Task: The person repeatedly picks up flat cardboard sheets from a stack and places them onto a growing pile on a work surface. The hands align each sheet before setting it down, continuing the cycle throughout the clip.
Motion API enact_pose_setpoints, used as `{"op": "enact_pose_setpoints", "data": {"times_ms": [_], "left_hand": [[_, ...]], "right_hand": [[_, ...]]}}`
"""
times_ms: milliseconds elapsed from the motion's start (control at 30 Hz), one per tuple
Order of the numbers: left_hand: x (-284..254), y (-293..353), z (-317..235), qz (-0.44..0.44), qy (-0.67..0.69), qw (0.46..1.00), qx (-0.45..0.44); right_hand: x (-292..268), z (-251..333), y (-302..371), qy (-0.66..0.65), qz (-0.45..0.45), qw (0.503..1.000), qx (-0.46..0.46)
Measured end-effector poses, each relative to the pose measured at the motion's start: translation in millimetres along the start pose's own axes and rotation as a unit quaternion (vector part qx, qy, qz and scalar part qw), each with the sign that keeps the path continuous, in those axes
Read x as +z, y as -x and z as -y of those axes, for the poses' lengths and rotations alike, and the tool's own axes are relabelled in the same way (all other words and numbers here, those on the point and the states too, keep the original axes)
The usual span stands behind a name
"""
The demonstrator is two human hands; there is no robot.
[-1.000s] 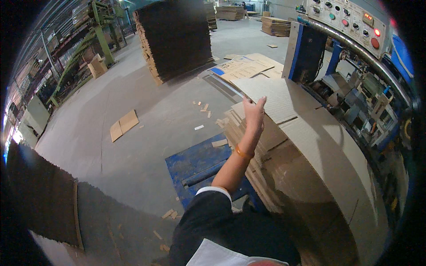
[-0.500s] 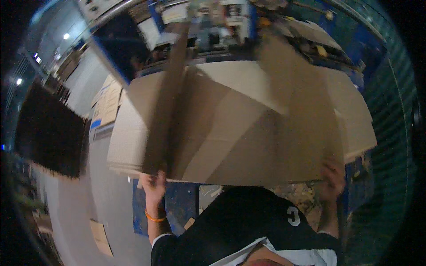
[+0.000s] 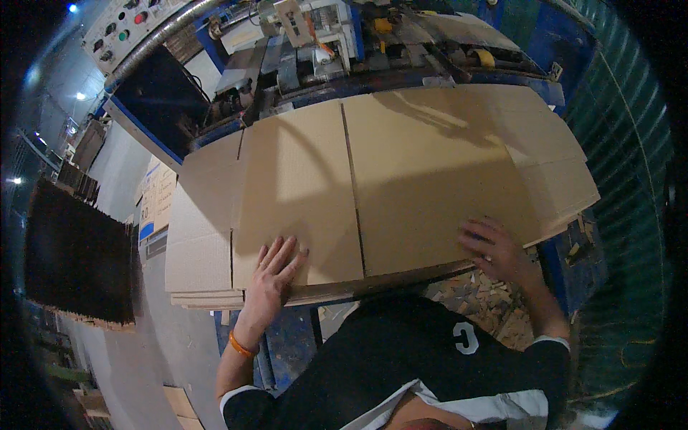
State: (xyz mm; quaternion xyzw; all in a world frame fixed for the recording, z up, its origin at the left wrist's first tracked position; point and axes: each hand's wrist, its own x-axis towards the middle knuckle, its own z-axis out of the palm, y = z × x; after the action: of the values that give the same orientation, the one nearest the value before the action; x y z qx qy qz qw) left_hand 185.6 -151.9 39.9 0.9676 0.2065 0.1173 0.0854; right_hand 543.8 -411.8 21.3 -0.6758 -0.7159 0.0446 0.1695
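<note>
A wide flat cardboard sheet [image 3: 430, 193] with slots cut in it lies on top of a stack of cardboard sheets [image 3: 197, 261] in front of me. My left hand [image 3: 272, 276], an orange band on its wrist, rests with spread fingers on the sheet's near edge, left of the middle slot. Toward the right end of the same edge, my right hand [image 3: 494, 247] lies over the sheet, fingers apart and slightly blurred. Neither hand grips anything. Several layers show along the near edge of the stack.
Beyond the stack stands a blue machine [image 3: 301, 79] with belts and rollers. A control panel [image 3: 122, 32] with buttons is at the far left. Cardboard scraps [image 3: 494, 304] lie below on the right. A dark stack [image 3: 79, 251] stands at left, a green corrugated wall [image 3: 623, 179] at right.
The cardboard sheet, raised with its side parts folded up half a second ago, now lies flat on the stack. Both hands have gone from gripping its near edge to resting open on it.
</note>
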Motion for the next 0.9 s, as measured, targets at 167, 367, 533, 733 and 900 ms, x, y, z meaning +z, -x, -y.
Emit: {"op": "enact_pose_setpoints", "data": {"times_ms": [167,367,533,733,900], "left_hand": [[2,-33,18,-0.055,-0.005,0.998,0.005],[19,-101,45,-0.104,-0.021,0.993,0.045],[37,-144,88,-0.164,-0.039,0.985,0.023],[51,-211,115,-0.151,-0.184,0.967,-0.095],[46,-185,88,-0.171,-0.159,0.957,-0.174]], "right_hand": [[-8,-57,-40,0.004,0.008,0.999,0.047],[-19,-111,-100,0.108,-0.049,0.993,0.026],[-14,-130,-143,0.108,-0.030,0.991,0.079],[-4,-148,-192,0.166,-0.091,0.971,0.147],[-7,-100,-197,0.158,-0.083,0.960,0.215]]}}
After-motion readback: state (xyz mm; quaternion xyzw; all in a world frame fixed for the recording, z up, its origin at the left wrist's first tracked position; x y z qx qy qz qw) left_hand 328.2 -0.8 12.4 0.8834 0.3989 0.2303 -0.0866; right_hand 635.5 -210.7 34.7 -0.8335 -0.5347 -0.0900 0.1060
